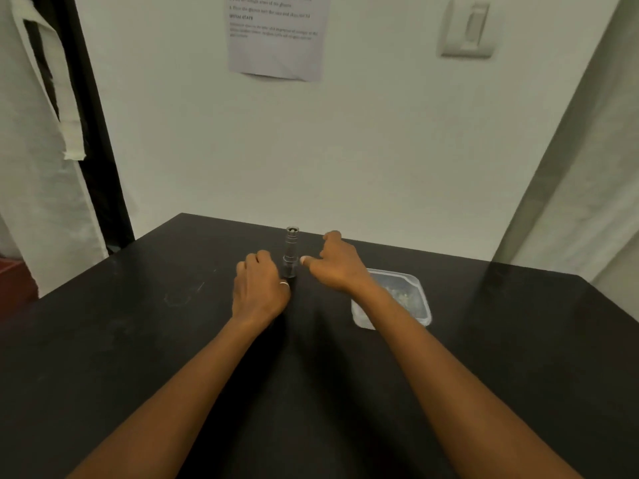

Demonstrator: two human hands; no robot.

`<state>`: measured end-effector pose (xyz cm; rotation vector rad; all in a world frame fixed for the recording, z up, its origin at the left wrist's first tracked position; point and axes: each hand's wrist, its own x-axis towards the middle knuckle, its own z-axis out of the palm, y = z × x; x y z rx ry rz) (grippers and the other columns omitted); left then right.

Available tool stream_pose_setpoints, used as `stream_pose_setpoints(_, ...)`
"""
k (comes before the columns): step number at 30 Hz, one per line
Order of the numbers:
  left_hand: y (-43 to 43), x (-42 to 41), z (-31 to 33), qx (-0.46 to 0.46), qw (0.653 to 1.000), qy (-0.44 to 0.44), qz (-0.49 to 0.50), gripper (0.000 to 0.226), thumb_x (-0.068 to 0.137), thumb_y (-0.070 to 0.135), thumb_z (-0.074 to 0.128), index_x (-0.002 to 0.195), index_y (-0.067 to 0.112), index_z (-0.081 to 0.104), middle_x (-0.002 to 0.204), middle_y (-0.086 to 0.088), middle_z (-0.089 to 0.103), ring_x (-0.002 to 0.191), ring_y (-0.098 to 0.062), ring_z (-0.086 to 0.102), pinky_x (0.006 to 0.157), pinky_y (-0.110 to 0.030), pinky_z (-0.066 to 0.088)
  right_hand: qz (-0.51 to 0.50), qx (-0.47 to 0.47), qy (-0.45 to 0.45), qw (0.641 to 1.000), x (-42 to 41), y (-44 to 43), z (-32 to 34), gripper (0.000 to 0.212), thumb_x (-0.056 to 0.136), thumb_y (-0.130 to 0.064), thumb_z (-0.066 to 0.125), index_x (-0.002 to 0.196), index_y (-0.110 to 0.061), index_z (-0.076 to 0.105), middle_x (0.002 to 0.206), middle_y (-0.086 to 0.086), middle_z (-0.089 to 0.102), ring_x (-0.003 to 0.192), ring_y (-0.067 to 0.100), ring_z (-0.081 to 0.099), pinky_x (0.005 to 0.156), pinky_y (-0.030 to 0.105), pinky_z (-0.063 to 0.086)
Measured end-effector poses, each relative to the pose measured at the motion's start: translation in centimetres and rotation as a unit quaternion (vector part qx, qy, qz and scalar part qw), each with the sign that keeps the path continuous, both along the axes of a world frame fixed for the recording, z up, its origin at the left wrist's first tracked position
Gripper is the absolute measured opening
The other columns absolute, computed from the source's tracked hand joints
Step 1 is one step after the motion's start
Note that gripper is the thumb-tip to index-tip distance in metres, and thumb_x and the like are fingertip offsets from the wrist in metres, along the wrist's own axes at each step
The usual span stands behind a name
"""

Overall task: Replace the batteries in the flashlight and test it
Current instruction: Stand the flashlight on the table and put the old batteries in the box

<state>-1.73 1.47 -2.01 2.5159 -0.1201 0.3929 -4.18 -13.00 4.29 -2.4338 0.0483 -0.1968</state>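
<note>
flashlight (290, 252) is stood upright mid-frame on table (138, 340), wider end down, likely so it can be taken from both sides. left hand (259, 288) is set just left of its base, fingers curled under; contact cannot be told. right hand (337, 266) is just right of it, fingers loosely curled, thumb towards the body, nothing held. tub (411, 288) is kept right of centre, contents blurred.

Printed sheet (276, 46) and light switch (466, 29) on wall (311, 140) above black table (138, 340)

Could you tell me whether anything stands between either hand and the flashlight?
Nothing visible does. The flashlight stands upright between the left hand and right hand; the plastic container sits off to the right.
</note>
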Motion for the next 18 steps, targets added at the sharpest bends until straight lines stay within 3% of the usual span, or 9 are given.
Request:
stream_pose_setpoints(3,-0.7,-2.3,1.0,-0.022,0.999,-0.040,-0.014,0.045,0.088,0.013,0.066,0.130,0.008,0.051,0.128,-0.013,0.054,0.119,-0.032,0.051,0.093,-0.042,0.051,0.007,-0.045,-0.027,0.999,-4.0,-2.7,3.4,0.035,0.096,-0.025,0.064,0.120,0.001,0.062,0.109,0.013,0.071,0.101,0.028,0.066,0.090,0.040,0.055)
stream_pose_setpoints(6,-2.9,-5.6,1.1,-0.062,0.994,-0.048,-0.077,0.041,0.090,0.014,0.066,0.128,0.012,0.053,0.129,-0.009,0.054,0.117,-0.026,0.052,0.092,-0.039,0.052,0.026,-0.092,-0.015,0.995,-8.1,-5.5,5.6,0.019,0.096,-0.016,0.062,0.102,-0.002,0.075,0.108,0.003,0.073,0.095,0.018,0.065,0.078,0.028,0.050)
stream_pose_setpoints(9,-5.5,-8.5,0.0,-0.084,0.987,-0.016,-0.133,0.055,0.090,0.022,0.068,0.140,0.016,0.046,0.142,-0.006,0.045,0.130,-0.024,0.046,0.099,-0.040,0.049,0.021,-0.140,0.023,0.990,-11.4,-8.0,5.6,0.016,0.093,-0.012,0.062,0.098,-0.009,0.077,0.104,-0.002,0.073,0.095,0.017,0.066,0.074,0.024,0.051)
stream_pose_setpoints(11,-6.9,-9.6,-0.7,-0.090,0.985,0.002,-0.148,0.063,0.089,0.026,0.068,0.144,0.019,0.040,0.147,-0.005,0.039,0.135,-0.024,0.040,0.099,-0.042,0.047,0.016,-0.169,0.042,0.985,-13.2,-9.5,5.0,0.016,0.091,-0.010,0.063,0.095,-0.009,0.078,0.102,0.000,0.076,0.096,0.017,0.069,0.082,0.029,0.055)
stream_pose_setpoints(18,-9.9,-10.8,-2.0,-0.110,0.978,0.017,-0.177,0.070,0.085,0.029,0.066,0.147,0.027,0.034,0.146,-0.006,0.036,0.129,-0.028,0.044,0.095,-0.048,0.052,0.020,-0.216,0.103,0.971,-16.8,-13.0,1.1,0.023,0.090,-0.008,0.066,0.110,-0.015,0.074,0.114,0.001,0.072,0.106,0.017,0.067,0.093,0.027,0.051)
